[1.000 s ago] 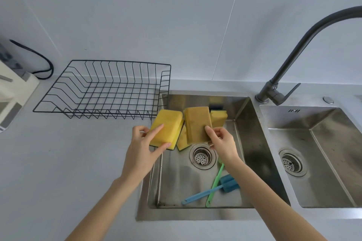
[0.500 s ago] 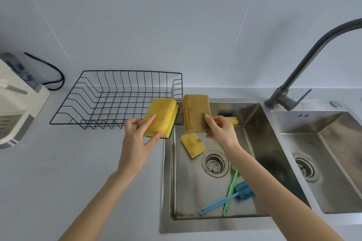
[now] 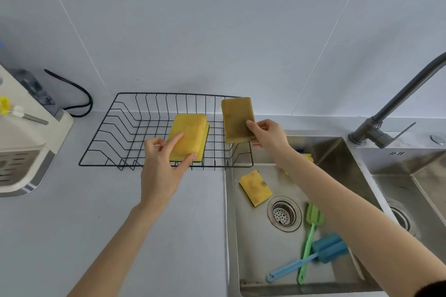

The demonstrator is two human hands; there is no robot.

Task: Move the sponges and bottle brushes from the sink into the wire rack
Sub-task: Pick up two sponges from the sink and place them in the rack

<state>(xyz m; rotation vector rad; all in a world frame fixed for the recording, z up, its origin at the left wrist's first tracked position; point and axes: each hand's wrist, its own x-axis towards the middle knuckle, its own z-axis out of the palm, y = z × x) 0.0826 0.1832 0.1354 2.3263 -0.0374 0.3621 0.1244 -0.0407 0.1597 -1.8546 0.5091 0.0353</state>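
My left hand (image 3: 163,169) grips a bright yellow sponge (image 3: 189,135) above the front middle of the black wire rack (image 3: 125,128). My right hand (image 3: 268,134) holds a darker, stained yellow sponge (image 3: 236,119) upright over the rack's right end. In the left sink basin (image 3: 251,260) a third yellow sponge (image 3: 255,187) lies near the drain (image 3: 284,213). Another yellow sponge (image 3: 307,157) peeks out behind my right forearm. A green bottle brush (image 3: 310,236) and a blue bottle brush (image 3: 313,257) lie crossed at the basin's front.
A dark tap (image 3: 386,116) rises between the left basin and a second basin (image 3: 410,183) on the right. A cream appliance (image 3: 21,152) with a black cable (image 3: 79,96) stands on the grey counter (image 3: 72,224) at the far left.
Both hands have carried their sponges up and left from above the sink to over the wire rack. The sponges and brushes in the basin have not moved.
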